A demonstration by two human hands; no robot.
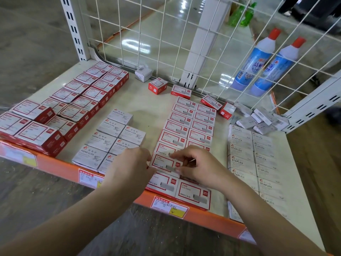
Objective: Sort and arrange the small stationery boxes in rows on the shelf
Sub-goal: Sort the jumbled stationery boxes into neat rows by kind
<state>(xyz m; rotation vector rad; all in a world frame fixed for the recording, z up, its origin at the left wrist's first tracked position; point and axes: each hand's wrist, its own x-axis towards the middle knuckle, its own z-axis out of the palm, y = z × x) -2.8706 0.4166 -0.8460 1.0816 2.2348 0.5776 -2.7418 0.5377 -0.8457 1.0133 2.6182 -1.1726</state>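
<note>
Head view: staple box (164,162) between both hands (129,167) (fingertips touching).

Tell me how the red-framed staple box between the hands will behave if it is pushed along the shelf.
The staple box is flat and low, so it should slide, not tip or roll. Its cardboard looks stiff and probably keeps its shape. Staples likely make it heavy for its size. Neighbouring boxes touch it, so a push may shift them too.

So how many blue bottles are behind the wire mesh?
2. Both stand behind the mesh at far right, side by side: left bottle, right bottle. None seem hidden.
</note>
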